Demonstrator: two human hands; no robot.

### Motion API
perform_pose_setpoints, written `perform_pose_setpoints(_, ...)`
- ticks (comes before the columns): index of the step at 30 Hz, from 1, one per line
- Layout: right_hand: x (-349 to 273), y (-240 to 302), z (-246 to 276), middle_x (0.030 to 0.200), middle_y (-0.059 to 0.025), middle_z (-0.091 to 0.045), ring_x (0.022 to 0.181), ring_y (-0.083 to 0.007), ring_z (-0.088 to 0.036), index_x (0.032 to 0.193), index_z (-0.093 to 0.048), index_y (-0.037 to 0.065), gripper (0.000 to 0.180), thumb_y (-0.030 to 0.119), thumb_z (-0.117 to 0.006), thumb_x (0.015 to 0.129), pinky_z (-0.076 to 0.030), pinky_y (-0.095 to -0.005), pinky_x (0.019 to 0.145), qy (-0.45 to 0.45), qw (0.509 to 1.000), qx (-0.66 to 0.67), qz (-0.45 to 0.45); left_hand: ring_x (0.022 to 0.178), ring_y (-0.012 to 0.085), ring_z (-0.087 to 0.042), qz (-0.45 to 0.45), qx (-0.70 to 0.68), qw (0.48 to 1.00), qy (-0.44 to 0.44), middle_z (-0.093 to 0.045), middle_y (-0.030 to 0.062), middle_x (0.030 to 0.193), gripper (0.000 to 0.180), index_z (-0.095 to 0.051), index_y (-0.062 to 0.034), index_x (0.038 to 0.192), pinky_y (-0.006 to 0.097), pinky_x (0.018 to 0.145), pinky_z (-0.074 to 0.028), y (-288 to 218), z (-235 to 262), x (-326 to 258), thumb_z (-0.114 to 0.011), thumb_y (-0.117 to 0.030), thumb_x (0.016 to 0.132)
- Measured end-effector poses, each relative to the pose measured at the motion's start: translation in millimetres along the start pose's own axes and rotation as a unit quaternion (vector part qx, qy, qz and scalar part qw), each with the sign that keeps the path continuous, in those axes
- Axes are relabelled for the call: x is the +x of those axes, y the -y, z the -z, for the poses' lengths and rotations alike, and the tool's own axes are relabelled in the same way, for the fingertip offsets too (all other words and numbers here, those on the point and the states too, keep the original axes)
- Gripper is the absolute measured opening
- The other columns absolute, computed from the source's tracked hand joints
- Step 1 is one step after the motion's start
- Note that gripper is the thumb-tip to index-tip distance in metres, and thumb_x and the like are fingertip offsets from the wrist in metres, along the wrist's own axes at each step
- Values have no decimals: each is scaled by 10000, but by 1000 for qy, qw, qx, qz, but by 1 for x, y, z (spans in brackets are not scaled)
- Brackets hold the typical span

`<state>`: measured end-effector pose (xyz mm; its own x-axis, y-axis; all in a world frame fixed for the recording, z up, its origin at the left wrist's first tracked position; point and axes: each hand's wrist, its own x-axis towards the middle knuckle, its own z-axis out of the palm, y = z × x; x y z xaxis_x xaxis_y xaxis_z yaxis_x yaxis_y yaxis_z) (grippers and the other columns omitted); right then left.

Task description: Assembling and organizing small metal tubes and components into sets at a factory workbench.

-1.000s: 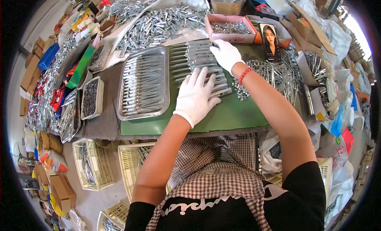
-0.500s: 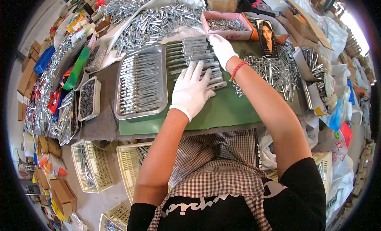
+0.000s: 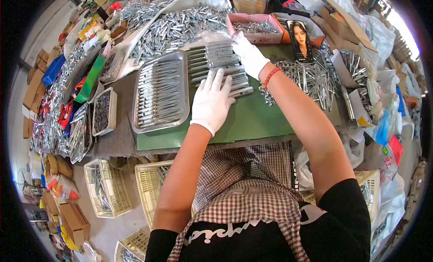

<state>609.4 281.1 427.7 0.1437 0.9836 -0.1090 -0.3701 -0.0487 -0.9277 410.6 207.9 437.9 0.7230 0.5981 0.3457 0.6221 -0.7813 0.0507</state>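
A row of silvery metal rods with tube-like ends [image 3: 221, 54] lies crosswise on the green mat [image 3: 266, 122]. My left hand [image 3: 210, 102], in a white glove, rests on the near part of the row with its fingers stretched over the rods. Against the right ends of the far rods lies my gloved right hand [image 3: 250, 58], fingers extended; its fingertips are partly hidden. Neither hand has lifted a rod. Just left of the row, a metal tray [image 3: 186, 95] holds many similar pieces, neatly lined up side by side.
Loose metal tubes [image 3: 180, 30] are heaped behind the row. A pink box [image 3: 257, 38] of small parts and a propped phone [image 3: 301, 41] stand at the far right. Long pins [image 3: 315, 84] lie right of my forearm. A narrow bin [image 3: 104, 111] sits left; plastic crates [image 3: 108, 190] stand below.
My left hand has drawn slightly left, and its fingers lie closer together. My right hand has shifted a little left along the rod ends, which look more even now.
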Motion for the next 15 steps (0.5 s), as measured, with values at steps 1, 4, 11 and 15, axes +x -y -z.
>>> perform_pose_setpoints(1, 0, 1, 2, 1468, -147, -316, 1364, -271, -241, 1422, -318, 43, 780, 620, -394, 903, -175, -349, 1116, 21, 1000, -9, 2, 1323, 319, -335, 5, -2, 1000, 2, -377, 159, 1414, 554, -461, -51, 1317, 430, 1078, -296, 0, 1, 0, -616, -265, 831)
perform_pose_setpoints(4, -10, -3, 8, 1468, -178, -308, 1365, -275, -246, 1420, -309, 17, 804, 629, -380, 902, -171, -354, 1118, 45, 999, -16, 25, 1317, 317, -345, 8, 1, 1000, -5, -383, 161, 1406, 554, -466, -50, 1312, 426, 1076, -300, -1, 0, 0, -625, -259, 824)
perform_pose_setpoints(11, -47, -9, -6, 1440, -136, -363, 1324, -215, -314, 1411, -302, -31, 814, 613, -365, 917, -191, -322, 1112, -34, 990, -115, 70, 1214, 325, -452, 12, 8, 999, -42, -507, 137, 1276, 489, -517, -11, 1217, 400, 972, -406, -1, 8, -11, -647, -140, 763)
perform_pose_setpoints(15, -48, -15, 0, 1373, -120, -437, 1248, -189, -385, 1371, -391, -17, 735, 573, -383, 932, -262, -307, 1063, -67, 988, -108, 92, 1209, 295, -462, 7, 6, 999, -53, -533, 111, 1237, 479, -535, -18, 1193, 384, 984, -399, -6, 5, -12, -664, -153, 752)
